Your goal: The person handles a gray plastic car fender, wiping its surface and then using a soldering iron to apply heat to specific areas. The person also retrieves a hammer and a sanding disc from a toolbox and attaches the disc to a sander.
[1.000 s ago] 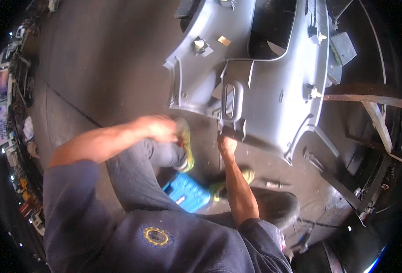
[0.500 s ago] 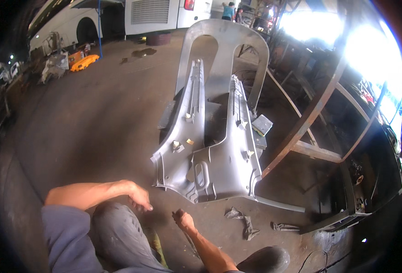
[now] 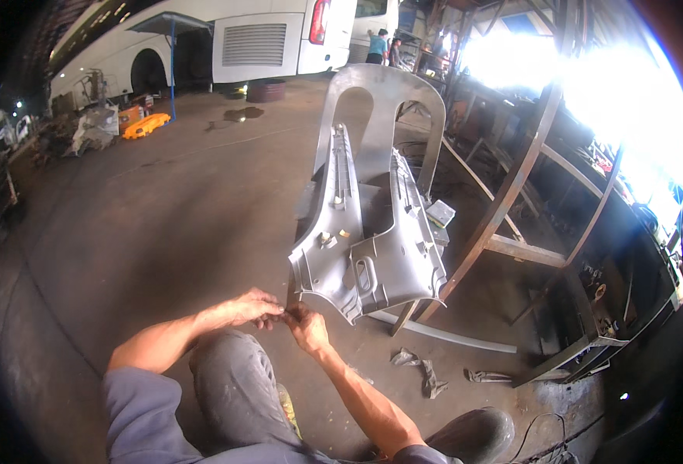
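Note:
My left hand (image 3: 258, 308) and my right hand (image 3: 307, 328) meet over the floor, just short of two silver-grey moulded trim panels. Their fingertips are pinched together; whatever is between them is too small to make out. The left trim panel (image 3: 327, 259) and the right trim panel (image 3: 399, 267) lean side by side on a grey plastic chair (image 3: 384, 83), broad ends toward me and narrow ends up its backrest. Small pale clips (image 3: 326, 240) stick up from the panels. Neither hand visibly grips a panel; the left panel's lower corner is nearest my fingers.
A rusty metal frame (image 3: 504, 203) rises right of the chair. On the floor lie a crumpled rag (image 3: 422, 370) and a curved grey strip (image 3: 465, 340). A sponge-like block (image 3: 440, 213) sits beside the panels. Far back are a white bus (image 3: 264, 39), an orange part (image 3: 146, 126) and people (image 3: 378, 48).
My hands were apart and are now together, fingertips touching, closer to the panels. The view has tilted up, so the chair and panels appear lower and smaller.

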Tool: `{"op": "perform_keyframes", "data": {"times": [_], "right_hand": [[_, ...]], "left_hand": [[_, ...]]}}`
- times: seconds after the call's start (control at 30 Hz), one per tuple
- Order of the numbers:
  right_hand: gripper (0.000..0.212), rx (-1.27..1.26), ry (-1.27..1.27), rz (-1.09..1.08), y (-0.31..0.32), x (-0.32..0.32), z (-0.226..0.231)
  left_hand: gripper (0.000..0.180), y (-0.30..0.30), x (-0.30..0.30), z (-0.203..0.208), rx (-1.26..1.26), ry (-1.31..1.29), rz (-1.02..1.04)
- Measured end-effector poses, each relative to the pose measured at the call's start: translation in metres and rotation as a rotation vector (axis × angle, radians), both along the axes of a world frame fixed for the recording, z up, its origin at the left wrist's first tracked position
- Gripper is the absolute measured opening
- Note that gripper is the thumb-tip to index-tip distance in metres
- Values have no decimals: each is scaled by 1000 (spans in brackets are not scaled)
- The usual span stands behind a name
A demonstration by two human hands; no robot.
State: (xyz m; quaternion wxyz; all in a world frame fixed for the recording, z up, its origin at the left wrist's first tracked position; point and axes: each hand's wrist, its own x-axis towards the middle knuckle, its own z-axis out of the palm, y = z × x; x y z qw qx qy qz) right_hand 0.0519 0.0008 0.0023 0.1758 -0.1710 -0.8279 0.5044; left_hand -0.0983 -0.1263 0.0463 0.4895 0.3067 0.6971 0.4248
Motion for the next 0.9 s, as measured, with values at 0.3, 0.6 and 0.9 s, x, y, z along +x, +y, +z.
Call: {"op": "perform_keyframes", "data": {"times": [0.3, 0.6, 0.9], "right_hand": [[28, 287, 17, 29, -20, 12, 7], [25, 376, 211, 103, -19, 10, -8], [26, -316, 438, -117, -24, 27, 14]], "left_hand": [[21, -28, -2, 21, 28, 415, 324], [22, -47, 8, 30, -2, 221, 442], [32, -41, 8, 104, 283, 378, 787]]}}
